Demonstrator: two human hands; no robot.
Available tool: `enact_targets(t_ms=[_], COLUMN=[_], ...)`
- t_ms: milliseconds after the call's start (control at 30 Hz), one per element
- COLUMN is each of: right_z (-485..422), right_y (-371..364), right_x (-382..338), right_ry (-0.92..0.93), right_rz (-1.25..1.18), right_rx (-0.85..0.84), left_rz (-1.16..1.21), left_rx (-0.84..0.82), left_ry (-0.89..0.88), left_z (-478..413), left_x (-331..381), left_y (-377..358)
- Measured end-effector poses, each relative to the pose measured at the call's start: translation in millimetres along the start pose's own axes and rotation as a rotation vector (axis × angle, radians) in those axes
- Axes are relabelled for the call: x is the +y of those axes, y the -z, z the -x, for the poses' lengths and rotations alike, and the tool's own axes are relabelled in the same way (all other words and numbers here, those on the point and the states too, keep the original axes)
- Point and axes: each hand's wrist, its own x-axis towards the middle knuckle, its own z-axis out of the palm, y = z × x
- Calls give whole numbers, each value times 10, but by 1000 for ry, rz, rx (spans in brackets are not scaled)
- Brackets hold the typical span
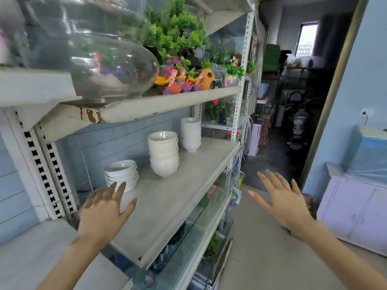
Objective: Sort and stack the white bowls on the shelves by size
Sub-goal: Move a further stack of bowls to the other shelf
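Our left hand (104, 208), spread and empty, hides the foot of the low bowl stack (121, 173) on the shelf (178, 206); we cannot tell if they touch. Toward 1 o'clock stand the middle stack (164, 153) and far stack (191, 132). Our right hand (282, 198) hangs spread, empty.

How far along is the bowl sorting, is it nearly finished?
Done, it seems: three white stacks stand on the shelf, a low stack of shallow bowls, a middle stack and a far stack. In hand: nothing; the left hand hovers open close by the low stack, the right hand is open off the shelf. Left: probably little, since no loose bowl shows.
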Motion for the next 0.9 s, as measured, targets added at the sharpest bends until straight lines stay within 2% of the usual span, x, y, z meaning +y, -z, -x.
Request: enact_targets(t_ms=[300, 433, 600, 900], right_z=[-958, -1410, -2018, -2881], right_y=[-465, -684, -906, -1300], right_x=[717, 1071, 1554, 1925], right_ry=[45, 113, 185, 294], right_rz=[-41, -36, -46, -41], right_rx=[1, -34, -95, -132], left_rz=[-58, 6, 27, -57], left_rx=[-28, 37, 31, -131], left_ry=[64, 148, 246, 368], left_z=[-666, -892, -1153, -1553], left_x=[704, 1182, 1781, 2401], left_y=[-409, -551, -657, -816])
